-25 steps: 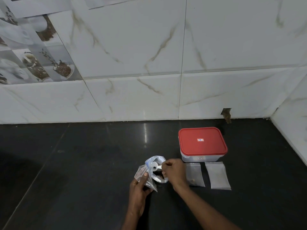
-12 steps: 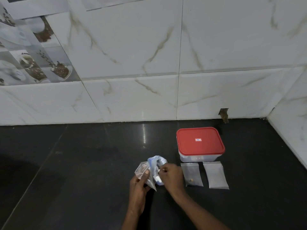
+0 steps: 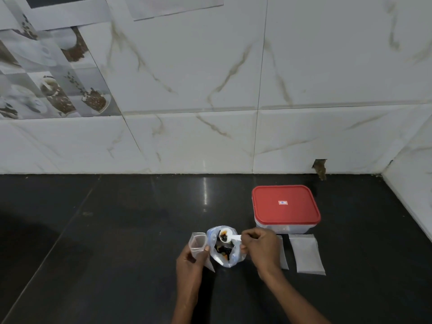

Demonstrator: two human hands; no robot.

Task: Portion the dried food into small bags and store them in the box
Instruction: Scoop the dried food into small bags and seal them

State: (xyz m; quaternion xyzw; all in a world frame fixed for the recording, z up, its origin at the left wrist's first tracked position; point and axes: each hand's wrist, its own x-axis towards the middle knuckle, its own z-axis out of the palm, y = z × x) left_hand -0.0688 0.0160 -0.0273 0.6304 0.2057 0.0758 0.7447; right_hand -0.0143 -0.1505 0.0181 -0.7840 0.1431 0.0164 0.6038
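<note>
My left hand (image 3: 190, 263) holds a small clear bag (image 3: 199, 244) upright with its mouth open. Just to its right stands a larger clear bag (image 3: 230, 257) with dark and orange dried food (image 3: 223, 250) inside. My right hand (image 3: 259, 247) pinches the handle of a white plastic spoon (image 3: 228, 238), whose bowl carries dark pieces above the larger bag's opening. Behind and to the right sits a clear box with a red lid (image 3: 285, 204), closed. One small bag (image 3: 306, 253) lies flat in front of the box. Another one (image 3: 283, 256) is mostly hidden behind my right hand.
Everything rests on a dark polished countertop (image 3: 117, 242). White marble-look wall tiles (image 3: 210, 90) rise behind it, and a side wall (image 3: 413, 188) closes the right end. A chipped hole (image 3: 320, 168) shows at the wall's base.
The spoon has come up out of the larger bag with dried food in its bowl. The small bag in my left hand now stands with its mouth open.
</note>
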